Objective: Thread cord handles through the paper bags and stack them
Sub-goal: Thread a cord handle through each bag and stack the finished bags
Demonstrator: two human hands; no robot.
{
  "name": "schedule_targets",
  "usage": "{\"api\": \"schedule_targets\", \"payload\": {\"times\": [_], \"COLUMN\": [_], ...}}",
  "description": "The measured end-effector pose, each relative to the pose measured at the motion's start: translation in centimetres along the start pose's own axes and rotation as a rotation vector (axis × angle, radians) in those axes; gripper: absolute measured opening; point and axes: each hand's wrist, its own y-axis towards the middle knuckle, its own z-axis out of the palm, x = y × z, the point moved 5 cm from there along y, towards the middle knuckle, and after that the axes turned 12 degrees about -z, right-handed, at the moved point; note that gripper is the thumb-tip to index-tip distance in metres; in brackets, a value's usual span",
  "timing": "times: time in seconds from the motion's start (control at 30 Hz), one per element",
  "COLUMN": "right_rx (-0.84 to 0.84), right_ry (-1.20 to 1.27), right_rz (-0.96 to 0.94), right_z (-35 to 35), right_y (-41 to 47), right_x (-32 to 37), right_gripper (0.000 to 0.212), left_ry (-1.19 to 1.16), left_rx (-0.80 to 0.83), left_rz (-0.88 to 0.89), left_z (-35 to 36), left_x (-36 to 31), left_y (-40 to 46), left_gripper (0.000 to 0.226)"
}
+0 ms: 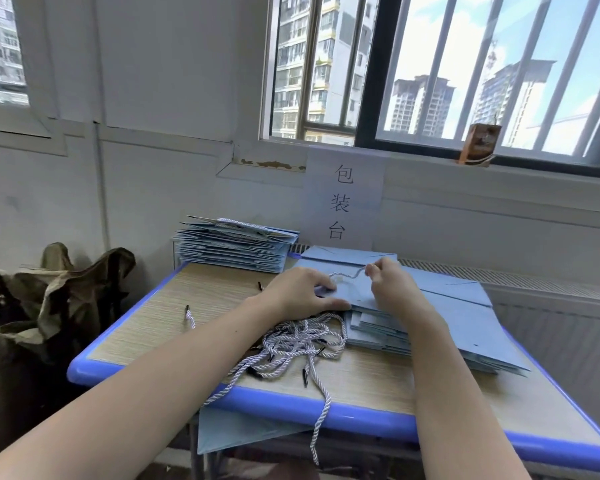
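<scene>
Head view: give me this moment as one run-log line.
step: threading | left hand: presses top bag | right hand: pinches cord | loose cords: front of table | finished stack: back left

A small packing workroom in a high-rise district: a paper sign point(343, 201) taped to the white wall under the window reads "包装台", marking this as the packing station. The work goes on at a wood-grain bench point(222, 400) with a blue plastic rim, pushed against the wall. A stack of folded blue paper bags point(234, 244) already fitted with cord stands at its far left corner, a second pile of flat bags point(458, 327) fills the right side, and loose twisted cords point(298, 344) lie tangled near the front edge. Barred windows point(465, 71) look out on apartment towers.
</scene>
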Motion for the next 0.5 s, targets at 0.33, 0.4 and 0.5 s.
{"api": "schedule_targets", "payload": {"times": [0.33, 0.4, 0.5], "right_rx": [0.020, 0.057, 0.028], "right_ry": [0.136, 0.132, 0.164], "right_rz": [-0.078, -0.075, -0.061], "right_z": [-0.7, -0.4, -0.3], "right_y": [-0.3, -0.3, -0.4], "right_x": [0.7, 0.8, 0.9], "right_gripper": [0.029, 0.026, 0.024], "left_ry": [-0.016, -0.026, 0.056], "left_rx": [0.010, 0.019, 0.002], "left_rz": [0.027, 0.111, 0.260], "left_z": [-0.4, -0.4, 0.1], "left_x": [0.8, 0.3, -0.7], "left_y": [0.6, 0.3, 0.0], "left_gripper": [0.036, 0.029, 0.034]}}
